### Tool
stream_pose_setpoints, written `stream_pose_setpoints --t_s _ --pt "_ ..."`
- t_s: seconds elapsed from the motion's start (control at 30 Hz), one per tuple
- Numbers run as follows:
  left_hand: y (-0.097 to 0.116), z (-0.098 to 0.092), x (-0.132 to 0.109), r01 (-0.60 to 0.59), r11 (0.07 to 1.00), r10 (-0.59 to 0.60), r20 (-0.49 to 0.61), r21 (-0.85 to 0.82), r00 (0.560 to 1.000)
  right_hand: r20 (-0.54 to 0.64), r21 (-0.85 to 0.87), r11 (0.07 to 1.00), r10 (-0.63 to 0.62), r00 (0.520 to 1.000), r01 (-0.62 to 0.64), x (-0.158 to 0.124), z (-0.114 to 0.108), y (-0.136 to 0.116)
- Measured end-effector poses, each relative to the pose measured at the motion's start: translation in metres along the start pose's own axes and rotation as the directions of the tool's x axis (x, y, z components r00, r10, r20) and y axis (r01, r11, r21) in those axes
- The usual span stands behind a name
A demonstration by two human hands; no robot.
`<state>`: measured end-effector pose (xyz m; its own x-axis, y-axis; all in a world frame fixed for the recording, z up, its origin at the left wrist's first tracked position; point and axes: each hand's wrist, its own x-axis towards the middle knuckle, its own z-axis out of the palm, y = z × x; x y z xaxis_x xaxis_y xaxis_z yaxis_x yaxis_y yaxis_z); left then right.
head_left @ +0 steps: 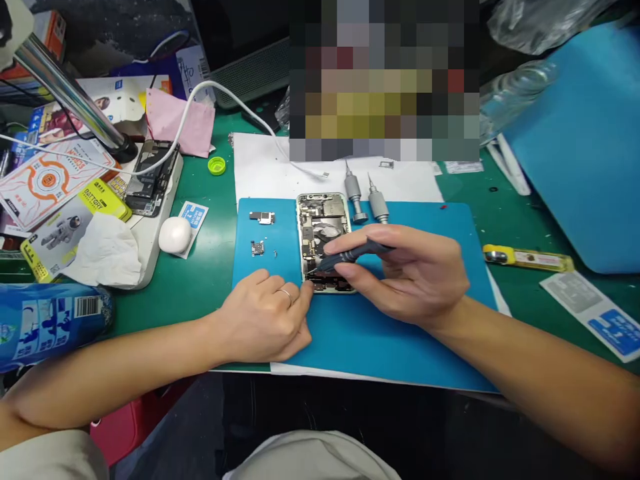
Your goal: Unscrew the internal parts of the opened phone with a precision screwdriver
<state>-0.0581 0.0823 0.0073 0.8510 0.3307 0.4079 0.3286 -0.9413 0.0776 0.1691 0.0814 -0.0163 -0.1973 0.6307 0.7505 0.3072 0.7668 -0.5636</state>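
An opened smartphone (320, 230) lies on the blue mat with its inner boards and parts exposed. My left hand (270, 313), ringed on one finger, is curled closed, and its index fingertip presses the phone's lower left corner. Between the thumb and fingers of my right hand (415, 270) is a dark, slim tool with a thin tip (345, 257). That tip points into the lower left part of the phone; whether it touches a part I cannot tell. Left of the phone lie a small metal-covered part (263, 218) and a small circuit piece (257, 249).
Two grey screwdrivers (353, 195) stand behind the phone. A white cable (200, 87) arches over the left side. Another opened phone (150, 179) rests on a white box, near a round white case (175, 235). A yellow-handled tool (527, 259) lies right of the mat (400, 353).
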Motion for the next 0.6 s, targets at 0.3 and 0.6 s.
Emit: stream_pose_setpoints --t_s 0.3,0.6 --pt "0.0028 0.0029 -0.0012 -0.003 0.999 0.002 0.012 0.041 1.000 -0.010 -0.042 0.999 -0.002 1.000 0.002 0.0011 0.0037 -0.0022" --pt "0.0072 0.0014 -0.0026 -0.009 0.995 0.003 0.056 0.103 0.998 -0.008 -0.018 0.999 0.033 0.999 -0.033 -0.0031 0.0031 0.0001"
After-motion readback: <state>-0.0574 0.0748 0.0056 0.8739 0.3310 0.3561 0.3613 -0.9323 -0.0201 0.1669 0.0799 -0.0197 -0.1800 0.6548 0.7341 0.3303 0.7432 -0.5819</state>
